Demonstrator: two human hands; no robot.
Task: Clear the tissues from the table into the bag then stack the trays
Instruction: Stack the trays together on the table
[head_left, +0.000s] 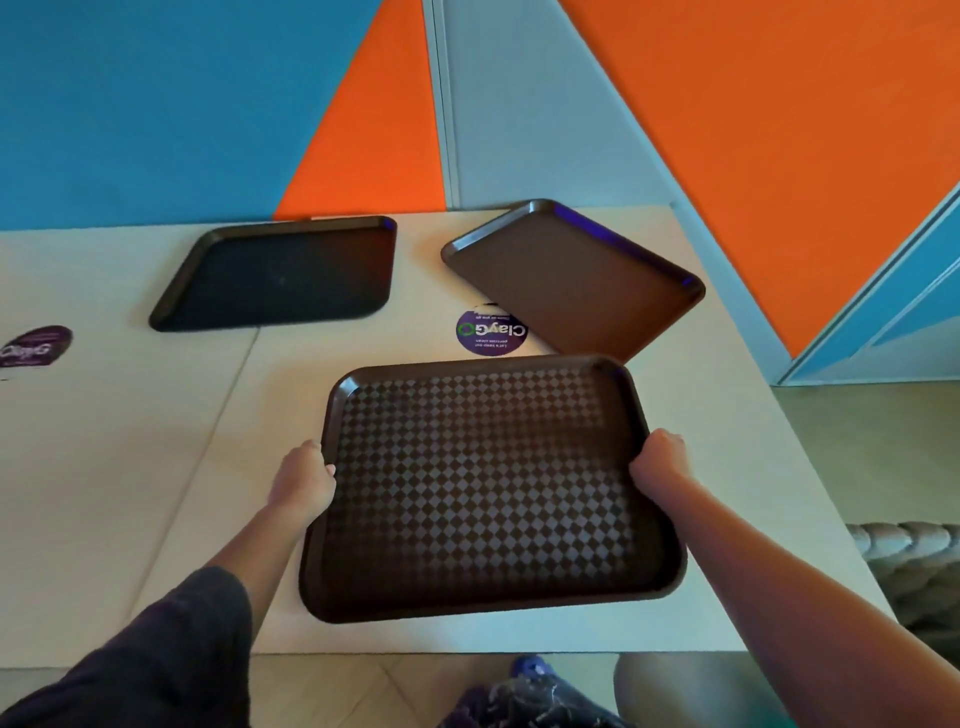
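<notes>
Hands clamp the near brown checkered plastic tray (488, 488): my left hand (306, 480) has its grip clenched on the left rim, my right hand (658, 465) on the right rim. No tissues show on the pale counter (130, 467). Skewed brown tray (574, 278) at far right could reject a square stack; black tray (280, 275) waits far left.

The near tray (488, 488) looks like dark brown plastic with a checkered, textured face and smooth rim; the far right tray (571, 275) slightly glossy; the worktop (156, 467) pale, matt, wood-look laminate.
</notes>
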